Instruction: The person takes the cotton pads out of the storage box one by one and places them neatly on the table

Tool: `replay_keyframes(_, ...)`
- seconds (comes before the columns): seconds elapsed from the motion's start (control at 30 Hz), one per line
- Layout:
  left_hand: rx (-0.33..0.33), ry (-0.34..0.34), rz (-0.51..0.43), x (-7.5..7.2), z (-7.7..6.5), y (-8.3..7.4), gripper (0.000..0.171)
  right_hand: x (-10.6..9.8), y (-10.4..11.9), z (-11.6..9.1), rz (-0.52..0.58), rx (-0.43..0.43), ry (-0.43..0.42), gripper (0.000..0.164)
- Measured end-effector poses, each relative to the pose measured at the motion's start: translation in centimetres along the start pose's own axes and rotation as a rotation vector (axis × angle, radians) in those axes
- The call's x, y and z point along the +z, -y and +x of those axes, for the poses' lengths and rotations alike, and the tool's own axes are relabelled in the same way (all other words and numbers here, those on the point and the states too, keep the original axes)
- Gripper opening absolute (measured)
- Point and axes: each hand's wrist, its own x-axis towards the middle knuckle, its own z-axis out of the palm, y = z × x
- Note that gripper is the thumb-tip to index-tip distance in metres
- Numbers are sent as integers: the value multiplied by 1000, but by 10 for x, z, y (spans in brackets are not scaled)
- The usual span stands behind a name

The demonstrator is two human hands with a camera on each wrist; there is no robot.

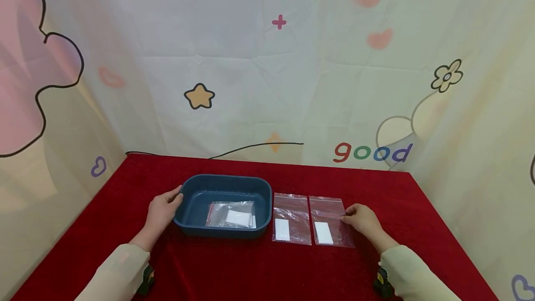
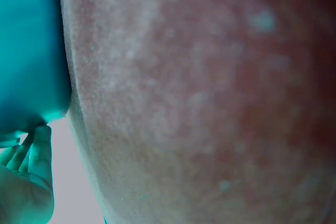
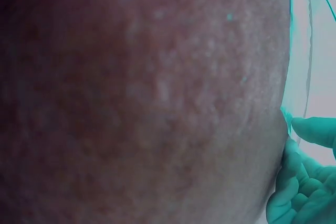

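A dark blue plastic basin [image 1: 223, 232] stands on the red cloth, with several clear zip bags [image 1: 217, 212] holding white cards lying inside it. My left hand [image 1: 162, 209] holds the basin's left end at the rim; the left wrist view shows the thumb [image 2: 40, 153] against its wall. Right of the basin, two clear zip bags lie flat side by side, the nearer-to-basin bag [image 1: 297, 226] and the rightmost bag [image 1: 339, 231], each with a white card in its lower left. My right hand [image 1: 364, 219] pinches the right edge of the rightmost bag between thumb and fingers.
Red cloth [image 1: 259, 268] covers the table, its far edge meeting a printed white curtain [image 1: 251, 106]. The curtain also hangs along both sides. Dark bands with devices sit under both sleeves. Blurred close surfaces fill most of both wrist views.
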Motion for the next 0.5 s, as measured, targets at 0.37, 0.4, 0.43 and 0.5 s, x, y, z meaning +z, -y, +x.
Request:
replay_keyframes(0.37,-15,9,-3,0,-1,-1,48,-4,1,0,-24,-5,20,29)
replay_keyframes(0.4,-16,10,-5,0,-1,-1,48,-5,1,0,-19,-2,24,29)
replay_keyframes(0.43,-18,11,-9,0,-1,-1,48,-5,1,0,-11,0,28,28)
replay_keyframes(0.5,-18,13,-7,1,-1,-1,49,-6,0,1,-1,5,33,27)
